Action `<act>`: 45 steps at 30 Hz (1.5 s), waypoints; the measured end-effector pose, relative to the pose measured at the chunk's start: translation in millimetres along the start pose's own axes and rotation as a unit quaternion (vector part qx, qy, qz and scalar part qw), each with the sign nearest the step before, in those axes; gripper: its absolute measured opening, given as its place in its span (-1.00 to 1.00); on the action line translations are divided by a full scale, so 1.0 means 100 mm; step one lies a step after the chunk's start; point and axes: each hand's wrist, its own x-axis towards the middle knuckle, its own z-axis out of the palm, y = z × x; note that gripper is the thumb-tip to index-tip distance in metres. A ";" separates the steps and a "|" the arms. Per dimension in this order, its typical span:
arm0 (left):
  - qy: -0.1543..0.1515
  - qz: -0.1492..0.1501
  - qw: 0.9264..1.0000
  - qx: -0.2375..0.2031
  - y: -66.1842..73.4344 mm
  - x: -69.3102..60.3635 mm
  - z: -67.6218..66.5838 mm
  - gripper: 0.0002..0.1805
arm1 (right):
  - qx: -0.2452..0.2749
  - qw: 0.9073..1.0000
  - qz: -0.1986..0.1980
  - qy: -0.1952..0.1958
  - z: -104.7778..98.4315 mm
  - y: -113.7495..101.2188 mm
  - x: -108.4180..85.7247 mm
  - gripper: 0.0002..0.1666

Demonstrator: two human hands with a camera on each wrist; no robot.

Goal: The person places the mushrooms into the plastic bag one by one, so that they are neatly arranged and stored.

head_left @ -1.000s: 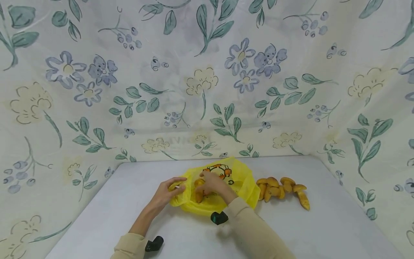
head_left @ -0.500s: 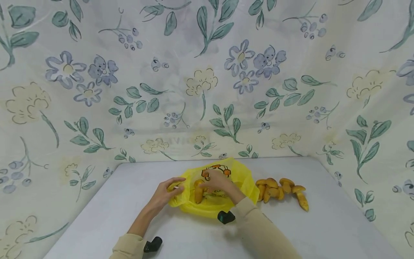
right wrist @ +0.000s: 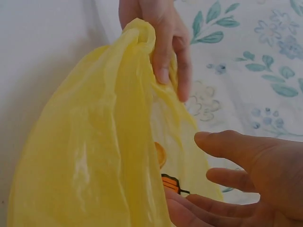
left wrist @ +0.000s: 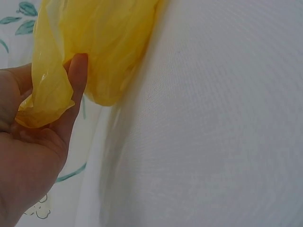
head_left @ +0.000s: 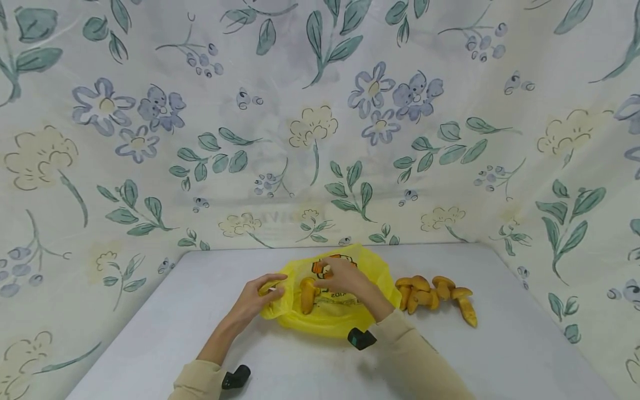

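A yellow plastic bag [head_left: 325, 326] lies on the table, its mouth spread, with a brown-yellow mushroom [head_left: 307, 300] inside at the left. My left hand [head_left: 252, 303] holds the bag's left edge; the left wrist view shows the film [left wrist: 49, 90] between thumb and fingers of that hand [left wrist: 38, 151]. Over the bag's opening, my right hand [head_left: 347, 279] has its fingers spread, thumb close beside the mushroom's cap. In the right wrist view this hand [right wrist: 260, 175] grips nothing, some fingertips are partly behind the bag [right wrist: 80, 142], and only part of the mushroom [right wrist: 161, 155] shows.
Several mushrooms [head_left: 421, 297] stand grouped to the right of the bag, and one with a long stem [head_left: 467, 311] lies at their right end. A floral cloth [head_left: 310, 166] hangs behind and beside the white table [head_left: 165, 333].
My right hand has drawn back to the right from the mushroom in the bag, uncovering more of the bag's print. My left hand has stayed at the bag's edge.
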 end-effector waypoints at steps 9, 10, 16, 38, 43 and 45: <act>-0.001 0.003 1.000 -0.005 -0.05 0.03 0.00 -0.49 | -0.048 0.998 -0.025 0.026 -0.12 0.11 -0.16 -0.47; -0.001 0.004 1.000 -0.004 -0.05 0.03 0.00 -0.49 | -0.042 0.998 -0.027 0.026 -0.14 0.11 -0.18 -0.46; 0.000 -0.005 1.000 -0.004 -0.05 0.02 0.01 -0.49 | -0.040 0.998 -0.042 0.031 -0.22 0.16 -0.29 -0.48; 0.005 -0.014 1.000 0.004 -0.04 0.02 0.01 -0.49 | -0.011 0.996 -0.012 0.085 -0.52 0.38 -0.62 -0.51; 0.002 -0.006 1.000 -0.005 -0.03 0.01 0.01 -0.49 | 0.002 0.996 -0.008 0.084 -0.59 0.44 -0.69 -0.52; 0.001 -0.003 1.000 -0.008 -0.03 0.01 0.01 -0.49 | 0.004 0.996 -0.005 0.083 -0.61 0.48 -0.71 -0.51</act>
